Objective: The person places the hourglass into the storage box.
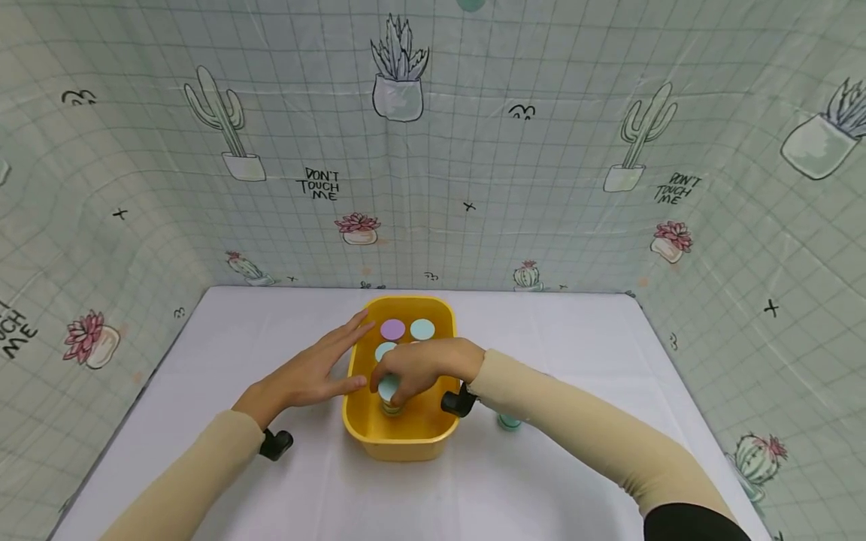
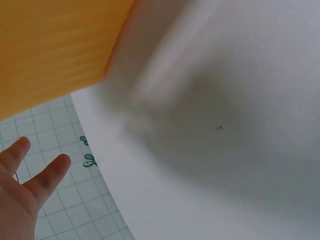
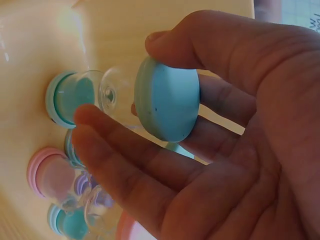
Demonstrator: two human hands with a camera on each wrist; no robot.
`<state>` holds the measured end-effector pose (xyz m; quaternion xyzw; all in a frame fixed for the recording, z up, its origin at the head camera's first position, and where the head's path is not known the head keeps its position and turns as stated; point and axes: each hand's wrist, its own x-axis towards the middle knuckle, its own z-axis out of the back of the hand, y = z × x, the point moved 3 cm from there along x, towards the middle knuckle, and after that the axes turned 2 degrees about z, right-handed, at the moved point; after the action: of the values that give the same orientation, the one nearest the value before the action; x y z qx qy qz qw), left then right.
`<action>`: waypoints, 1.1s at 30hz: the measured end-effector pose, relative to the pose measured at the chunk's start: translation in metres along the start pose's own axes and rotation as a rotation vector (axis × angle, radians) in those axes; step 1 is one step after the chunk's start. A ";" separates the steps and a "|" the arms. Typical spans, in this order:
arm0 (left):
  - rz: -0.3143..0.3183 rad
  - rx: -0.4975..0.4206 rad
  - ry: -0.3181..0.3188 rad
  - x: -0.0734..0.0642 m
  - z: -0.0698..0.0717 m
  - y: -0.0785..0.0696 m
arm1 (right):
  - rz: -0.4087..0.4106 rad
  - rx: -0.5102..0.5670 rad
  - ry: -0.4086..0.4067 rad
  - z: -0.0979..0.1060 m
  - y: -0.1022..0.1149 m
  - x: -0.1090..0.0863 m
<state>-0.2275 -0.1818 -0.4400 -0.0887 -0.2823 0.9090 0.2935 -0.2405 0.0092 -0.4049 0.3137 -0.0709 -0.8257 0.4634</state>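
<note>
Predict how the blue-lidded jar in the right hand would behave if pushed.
The jar is probably stiff, its lid showing a crisp round edge. Being round, it could roll if tipped over. The lid looks smooth, perhaps slippery.

In the head view, the right hand (image 1: 422,367) covers part of the jars (image 1: 385,350), and the right sleeve (image 1: 575,421) hides part of a green jar (image 1: 508,423) on the table (image 1: 541,488). The left wrist view cuts the left hand (image 2: 19,200) and the yellow bin (image 2: 55,50) at its edges; a dark speck (image 2: 219,127) there is too small to identify. In the right wrist view, fingers (image 3: 145,162) partly hide the held jar (image 3: 172,102).
</note>
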 end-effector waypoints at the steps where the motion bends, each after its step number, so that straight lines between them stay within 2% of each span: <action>1: -0.001 -0.003 -0.002 0.000 0.000 0.000 | 0.000 -0.003 0.001 0.000 0.000 0.001; 12: 0.011 -0.004 0.002 0.000 -0.001 0.001 | -0.028 0.011 0.015 -0.001 -0.001 0.006; 22: 0.001 -0.056 0.001 0.001 -0.001 0.001 | 0.015 -0.012 -0.021 0.006 -0.001 0.004; 26: -0.001 -0.072 -0.004 0.002 -0.004 0.003 | 0.018 0.010 -0.040 0.010 0.000 -0.003; 29: -0.005 -0.081 -0.012 0.002 -0.006 0.003 | 0.027 0.068 -0.063 0.014 -0.001 -0.014; 33: -0.006 -0.096 -0.023 0.002 -0.006 0.002 | 0.062 0.152 -0.136 0.021 -0.008 -0.034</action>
<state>-0.2284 -0.1789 -0.4465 -0.0914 -0.3294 0.8945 0.2883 -0.2459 0.0378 -0.3761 0.2889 -0.1739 -0.8227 0.4577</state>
